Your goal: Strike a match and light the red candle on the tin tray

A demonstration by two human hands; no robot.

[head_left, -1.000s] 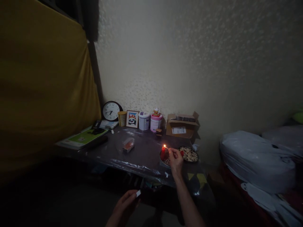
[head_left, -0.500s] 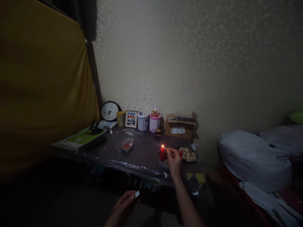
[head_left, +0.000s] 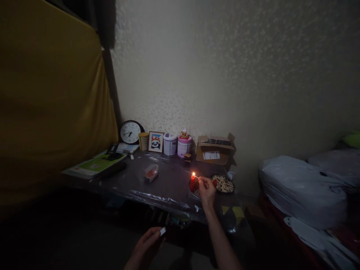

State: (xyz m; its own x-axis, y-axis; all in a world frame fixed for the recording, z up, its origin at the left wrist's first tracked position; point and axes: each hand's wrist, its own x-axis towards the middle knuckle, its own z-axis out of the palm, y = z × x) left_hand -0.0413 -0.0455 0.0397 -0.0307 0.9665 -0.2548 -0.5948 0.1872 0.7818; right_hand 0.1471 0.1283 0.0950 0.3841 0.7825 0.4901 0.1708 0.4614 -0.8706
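Note:
Between the thumb and fingertips of my right hand (head_left: 207, 189) is a thin match (head_left: 196, 177). Its tip meets a small bright flame (head_left: 193, 174) at the top of a red candle (head_left: 192, 183). The candle stands upright in a round dish (head_left: 194, 194), partly hidden behind my hand. My left hand (head_left: 147, 242) is lower, in front of the table edge, closed around a matchbox (head_left: 163, 231); only its pale end shows. A second dish (head_left: 233, 188) of seeds or grain lies just right of my right hand, with something red at its near side.
On the plastic-covered table (head_left: 168, 174) lies a clear packet (head_left: 151, 172). Along the wall stand a clock (head_left: 131, 132), yellow cup (head_left: 143, 141), panda picture (head_left: 156, 141), two tins (head_left: 170, 144) and a cardboard box (head_left: 215, 153). White bags (head_left: 302, 191) are at right, a yellow curtain (head_left: 56, 93) at left.
Almost nothing differs. My right hand keeps the match at the candle top, where the flame looks slightly shifted; my left hand stays in place with the matchbox.

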